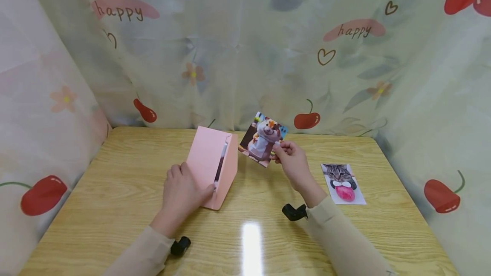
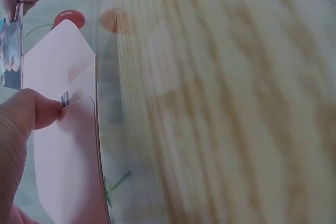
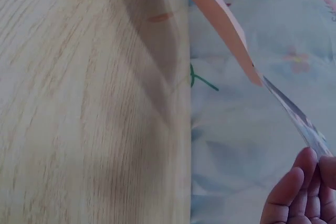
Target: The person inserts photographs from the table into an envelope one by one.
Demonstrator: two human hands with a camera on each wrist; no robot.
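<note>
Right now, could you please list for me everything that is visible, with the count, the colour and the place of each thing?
Table: 1, light wood, under the hands.
Envelope: 1, pink, in the left hand; something unclear shows inside.
Hamster picture: 1, multicoloured, in the right hand.
Cat picture: 1, grey, white and pink, flat on the table's right side.
Printed cloth: count unclear, pale, behind and beside the table.
Wrist pieces: 2, black, one by each cuff.
Sleeves: 2, beige, on both arms.
Left hand: 1, bare, gripping the envelope.
Right hand: 1, bare, pinching the hamster picture.
</note>
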